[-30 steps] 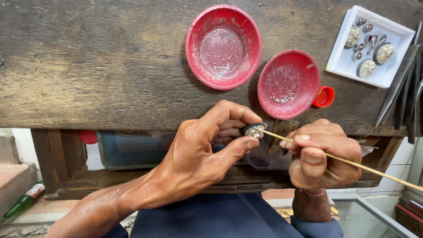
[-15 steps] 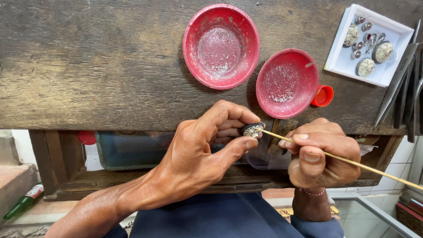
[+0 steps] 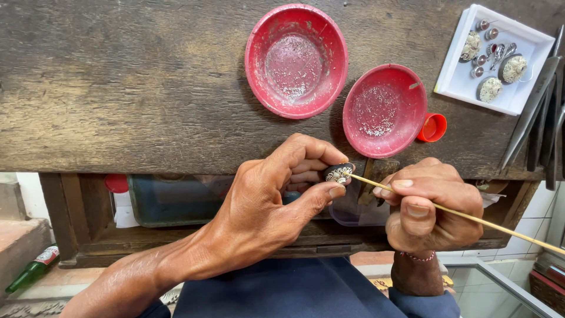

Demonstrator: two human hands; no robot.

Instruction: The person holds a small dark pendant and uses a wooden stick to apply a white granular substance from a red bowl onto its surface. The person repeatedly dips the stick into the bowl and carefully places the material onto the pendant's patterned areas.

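Person seated at a worn wooden worktop, hands working just off its near edge. Left hand has its grip closed, thumb and fingertips pinching a small oval ornament, dark-backed with a pale filigree face. Right hand has its grip closed on a thin wooden stick; the stick's tip touches the ornament, the long end runs off toward the lower right. On the worktop, beyond the hands: a large red bowl and a smaller red bowl, both dusted with pale grit, a small orange cap touching the smaller bowl. At the far right corner, a white tray holding several silver pieces; dark metal tools lie along the right edge.
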